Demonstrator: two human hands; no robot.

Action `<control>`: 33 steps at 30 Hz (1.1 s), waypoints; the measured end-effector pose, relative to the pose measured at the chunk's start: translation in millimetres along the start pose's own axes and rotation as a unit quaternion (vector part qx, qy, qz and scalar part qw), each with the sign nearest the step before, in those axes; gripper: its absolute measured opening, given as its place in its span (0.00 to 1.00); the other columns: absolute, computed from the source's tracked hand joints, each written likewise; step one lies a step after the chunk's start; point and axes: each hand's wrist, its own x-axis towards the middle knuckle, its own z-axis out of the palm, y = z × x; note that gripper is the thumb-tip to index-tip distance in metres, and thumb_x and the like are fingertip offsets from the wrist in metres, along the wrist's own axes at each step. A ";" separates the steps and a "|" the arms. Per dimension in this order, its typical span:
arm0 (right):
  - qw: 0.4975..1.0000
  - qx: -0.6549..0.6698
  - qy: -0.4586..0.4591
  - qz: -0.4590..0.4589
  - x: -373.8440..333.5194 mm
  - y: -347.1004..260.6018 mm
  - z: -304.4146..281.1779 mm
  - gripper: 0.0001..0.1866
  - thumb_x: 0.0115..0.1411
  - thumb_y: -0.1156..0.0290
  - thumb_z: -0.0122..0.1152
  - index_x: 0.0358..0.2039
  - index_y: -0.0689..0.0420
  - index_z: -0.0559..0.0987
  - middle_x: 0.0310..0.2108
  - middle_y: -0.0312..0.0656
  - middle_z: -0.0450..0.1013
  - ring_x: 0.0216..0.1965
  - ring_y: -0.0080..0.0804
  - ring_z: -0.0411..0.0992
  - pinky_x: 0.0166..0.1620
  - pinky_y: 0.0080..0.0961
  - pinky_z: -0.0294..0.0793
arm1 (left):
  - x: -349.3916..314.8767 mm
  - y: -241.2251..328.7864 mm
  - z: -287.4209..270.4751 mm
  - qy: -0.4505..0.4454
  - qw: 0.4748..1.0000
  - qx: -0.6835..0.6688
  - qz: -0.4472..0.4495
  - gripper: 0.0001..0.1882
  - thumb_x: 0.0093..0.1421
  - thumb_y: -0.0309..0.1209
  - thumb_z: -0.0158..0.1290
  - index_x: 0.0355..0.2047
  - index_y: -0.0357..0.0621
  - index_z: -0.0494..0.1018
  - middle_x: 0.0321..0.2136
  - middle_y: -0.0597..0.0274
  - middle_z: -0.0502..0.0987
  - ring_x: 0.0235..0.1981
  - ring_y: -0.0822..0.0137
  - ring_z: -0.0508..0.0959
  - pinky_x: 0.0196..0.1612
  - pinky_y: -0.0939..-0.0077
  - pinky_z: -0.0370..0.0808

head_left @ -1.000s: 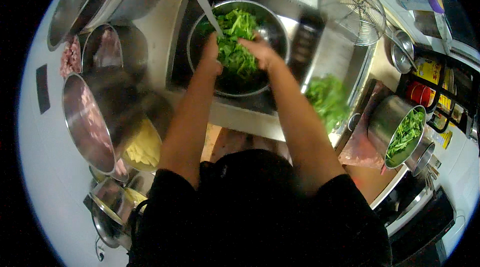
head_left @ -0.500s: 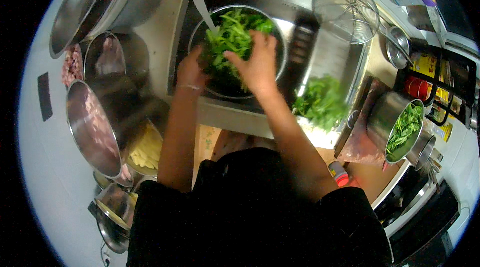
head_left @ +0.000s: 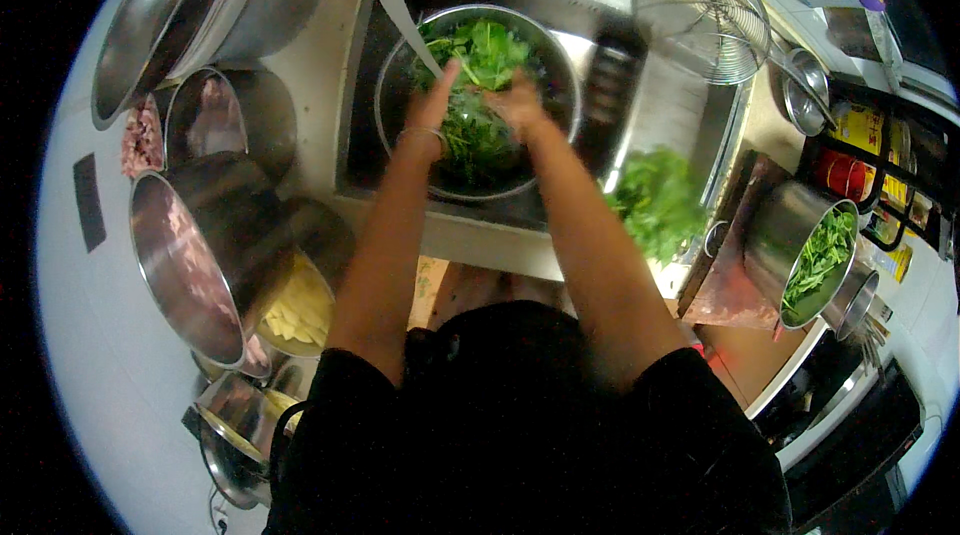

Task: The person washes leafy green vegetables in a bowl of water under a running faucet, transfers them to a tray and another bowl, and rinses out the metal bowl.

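Note:
A round metal basin sits in the sink under the faucet, whose spout points down into it. Leafy greens lie in the basin. Both my hands are among them, blurred by motion. My left hand, with a band at the wrist, grips greens from the left side, close to the spout's tip. From the right, my right hand curls round the same bunch. Leaves and stems partly hide the fingertips of both hands. More greens are heaped at the right side of the sink.
A wire skimmer lies at the back right. A steel pot holding cut greens stands on a board. At left are a pot with pale meat, a bowl of yellow slices and a large pot.
My hands have come closer together around the greens. The right hand, spread on top before, has curled in, and the left hand has moved inward from the basin's left rim.

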 end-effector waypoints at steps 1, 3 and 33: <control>0.994 0.095 -0.024 0.037 -8.0 -7.9 3.3 0.34 0.45 0.70 0.64 0.51 0.61 0.60 0.46 0.49 0.68 0.46 0.40 0.67 0.44 0.34 0.70 | 3.2 1.7 -2.5 -0.052 0.996 -0.068 -0.034 0.52 0.40 0.62 0.55 0.57 0.39 0.55 0.55 0.45 0.57 0.55 0.53 0.60 0.53 0.60 0.60; 0.946 0.308 -0.088 0.042 -12.2 -5.9 5.9 0.27 0.48 0.70 0.63 0.49 0.59 0.66 0.43 0.47 0.70 0.43 0.34 0.70 0.36 0.36 0.76 | -21.5 18.8 6.5 -0.085 0.991 -0.096 -0.024 0.50 0.42 0.61 0.54 0.56 0.38 0.56 0.53 0.47 0.60 0.52 0.55 0.63 0.51 0.62 0.61; 0.971 -0.197 -0.052 -0.122 19.1 -30.1 16.9 0.36 0.37 0.57 0.69 0.50 0.47 0.68 0.52 0.55 0.58 0.51 0.51 0.62 0.51 0.36 0.65 | 39.2 -18.0 -27.5 -0.080 0.984 -0.156 0.028 0.43 0.50 0.63 0.41 0.59 0.47 0.52 0.57 0.54 0.55 0.54 0.54 0.59 0.52 0.57 0.59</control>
